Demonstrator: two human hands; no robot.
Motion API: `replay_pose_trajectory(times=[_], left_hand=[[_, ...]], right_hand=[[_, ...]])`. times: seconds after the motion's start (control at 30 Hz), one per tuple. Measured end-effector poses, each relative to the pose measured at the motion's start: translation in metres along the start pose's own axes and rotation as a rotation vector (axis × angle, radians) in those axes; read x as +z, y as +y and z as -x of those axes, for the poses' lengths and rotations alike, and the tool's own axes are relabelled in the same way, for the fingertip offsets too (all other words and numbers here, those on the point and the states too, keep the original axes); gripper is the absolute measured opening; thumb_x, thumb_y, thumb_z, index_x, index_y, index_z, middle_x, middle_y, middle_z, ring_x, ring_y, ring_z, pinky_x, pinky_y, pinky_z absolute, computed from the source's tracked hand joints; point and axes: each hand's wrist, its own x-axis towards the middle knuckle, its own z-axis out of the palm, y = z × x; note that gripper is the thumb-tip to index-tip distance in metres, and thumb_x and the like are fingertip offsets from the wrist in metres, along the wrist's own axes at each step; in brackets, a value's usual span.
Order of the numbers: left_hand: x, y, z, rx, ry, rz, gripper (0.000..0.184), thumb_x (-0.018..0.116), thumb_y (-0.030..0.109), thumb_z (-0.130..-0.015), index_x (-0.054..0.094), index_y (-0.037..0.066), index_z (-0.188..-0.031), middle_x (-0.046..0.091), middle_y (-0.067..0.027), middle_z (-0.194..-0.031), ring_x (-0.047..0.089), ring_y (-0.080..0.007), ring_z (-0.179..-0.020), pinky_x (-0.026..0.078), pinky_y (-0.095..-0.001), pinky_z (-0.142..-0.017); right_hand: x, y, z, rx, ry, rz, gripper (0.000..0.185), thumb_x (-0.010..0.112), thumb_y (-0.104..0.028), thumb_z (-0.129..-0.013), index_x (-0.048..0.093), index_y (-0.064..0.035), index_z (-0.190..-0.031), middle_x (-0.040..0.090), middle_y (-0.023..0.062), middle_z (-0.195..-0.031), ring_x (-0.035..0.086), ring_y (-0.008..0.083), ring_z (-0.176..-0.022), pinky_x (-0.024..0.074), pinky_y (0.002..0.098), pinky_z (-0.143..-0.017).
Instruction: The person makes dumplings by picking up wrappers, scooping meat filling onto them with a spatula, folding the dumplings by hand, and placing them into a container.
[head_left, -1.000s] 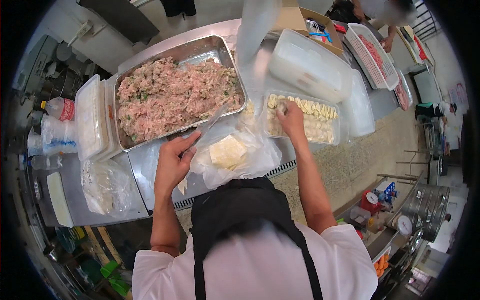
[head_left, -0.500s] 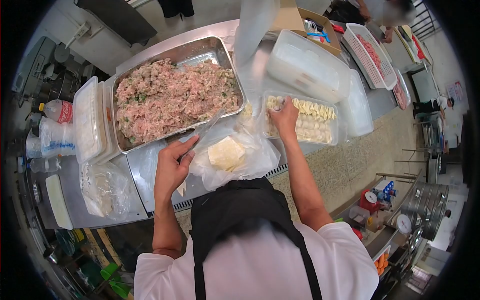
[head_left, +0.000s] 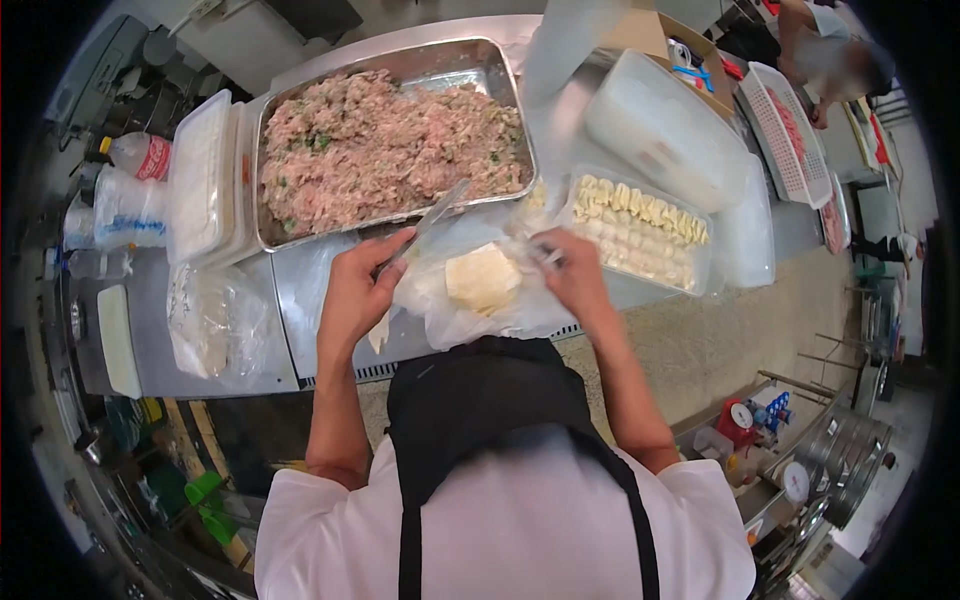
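Note:
My left hand [head_left: 362, 282] is closed around a flat metal spatula [head_left: 437, 213], its blade pointing up toward the pan's near edge. Before me lies a stack of pale yellow dough wrappers [head_left: 482, 279] on a crumpled clear plastic bag [head_left: 432, 312]. My right hand [head_left: 575, 272] is at the bag's right side, fingers pinched on what looks like its plastic. Just beyond that hand, a clear tray [head_left: 706, 278] holds rows of folded dumplings [head_left: 640, 232]. A large metal pan [head_left: 527, 150] of minced meat with green bits [head_left: 390, 150] stands behind the spatula.
Lidded plastic boxes [head_left: 200, 185] and a bagged pale item [head_left: 215, 320] stand left. On the right are a large translucent container [head_left: 665, 130], a cardboard box [head_left: 640, 35] and a white basket of meat [head_left: 785, 125]. Another person [head_left: 830, 60] works at the far right.
My right hand has left the dumpling tray and come back toward me to the plastic bag beside the wrappers. My left hand still holds the spatula. The view has shifted slightly.

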Motion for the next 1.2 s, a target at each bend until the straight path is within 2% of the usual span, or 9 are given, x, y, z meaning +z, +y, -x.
replay_pose_trajectory(times=[0.07,0.17,0.3,0.4,0.6,0.7,0.83,1.0,1.2], left_hand=[[0.004,-0.003,-0.001,0.034,0.006,0.042,0.041,0.066,0.002,-0.085,0.068,0.008,-0.126,0.064,-0.0127,-0.083,0.057,-0.0206,-0.07,0.046,-0.0318,-0.067],[0.002,0.005,0.0,-0.014,-0.009,0.034,0.04,0.064,0.002,-0.086,0.068,0.007,-0.126,0.064,-0.0136,-0.083,0.058,-0.0213,-0.071,0.047,-0.0317,-0.07],[-0.005,-0.008,-0.004,0.043,0.063,0.028,0.042,0.062,-0.002,-0.084,0.068,0.006,-0.125,0.066,-0.0161,-0.084,0.062,-0.0274,-0.074,0.048,-0.0348,-0.071],[-0.012,-0.016,-0.018,0.043,0.052,-0.248,0.042,0.06,-0.004,-0.086,0.069,0.008,-0.124,0.067,-0.015,-0.09,0.064,-0.0242,-0.079,0.05,-0.0343,-0.073],[0.002,0.001,-0.084,0.231,0.007,-0.686,0.033,0.058,-0.004,-0.08,0.075,0.008,-0.106,0.066,-0.0188,-0.089,0.064,-0.0401,-0.087,0.051,-0.0473,-0.077],[0.024,-0.001,-0.114,0.261,-0.048,-0.727,0.033,0.057,-0.004,-0.077,0.075,0.008,-0.101,0.067,-0.0193,-0.091,0.064,-0.0399,-0.09,0.051,-0.0473,-0.079],[0.033,-0.006,-0.124,0.247,-0.25,-0.707,0.036,0.059,-0.003,-0.071,0.075,0.008,-0.101,0.068,-0.0203,-0.091,0.064,-0.04,-0.093,0.052,-0.046,-0.08],[0.0,-0.009,-0.134,0.333,-0.351,-0.465,0.025,0.06,-0.002,-0.071,0.074,0.003,-0.09,0.067,-0.0225,-0.086,0.064,-0.0419,-0.084,0.05,-0.0471,-0.076],[-0.005,-0.018,-0.121,0.249,-0.173,-0.364,0.033,0.062,0.0,-0.073,0.075,0.006,-0.103,0.068,-0.0225,-0.09,0.066,-0.0401,-0.085,0.051,-0.0435,-0.077]], right_hand=[[0.034,0.0,0.011,-0.275,-0.17,0.049,0.02,0.078,-0.009,-0.073,0.069,-0.006,-0.091,0.068,0.0107,-0.093,0.066,0.0308,-0.085,0.0542,0.0386,-0.077],[0.064,-0.014,0.013,-0.279,-0.349,0.303,0.018,0.078,-0.011,-0.072,0.072,-0.009,-0.088,0.068,0.0097,-0.098,0.065,0.0316,-0.092,0.0538,0.04,-0.079],[0.069,0.005,0.005,-0.339,-0.302,0.189,0.017,0.08,-0.012,-0.074,0.072,-0.004,-0.086,0.068,0.01,-0.09,0.066,0.0314,-0.085,0.0529,0.0386,-0.074],[0.061,0.015,0.002,-0.145,-0.309,0.037,0.014,0.077,-0.011,-0.077,0.072,-0.0023,-0.087,0.07,0.0105,-0.092,0.067,0.03,-0.087,0.0521,0.036,-0.076],[0.04,0.002,0.001,0.055,-0.274,-0.256,0.013,0.072,-0.012,-0.088,0.071,0.0007,-0.093,0.071,0.0085,-0.094,0.065,0.0166,-0.086,0.049,0.0285,-0.078],[0.028,0.01,0.003,0.272,-0.084,-0.694,0.018,0.064,-0.018,-0.099,0.065,-0.0019,-0.105,0.065,0.0,-0.094,0.062,0.0119,-0.084,0.0504,0.0285,-0.078],[0.009,0.013,0.006,0.449,0.014,-1.28,0.019,0.056,-0.017,-0.103,0.06,-0.0022,-0.113,0.067,0.0038,-0.1,0.064,0.0118,-0.09,0.0529,0.0287,-0.083],[0.006,0.01,0.009,0.513,0.048,-1.282,0.019,0.056,-0.017,-0.103,0.062,-0.0007,-0.112,0.069,0.0061,-0.102,0.066,0.0131,-0.091,0.0539,0.0301,-0.085],[0.017,0.012,0.011,0.512,0.049,-1.219,0.017,0.057,-0.015,-0.102,0.065,-0.0008,-0.107,0.07,0.0043,-0.097,0.066,0.0111,-0.089,0.0536,0.0281,-0.083]])
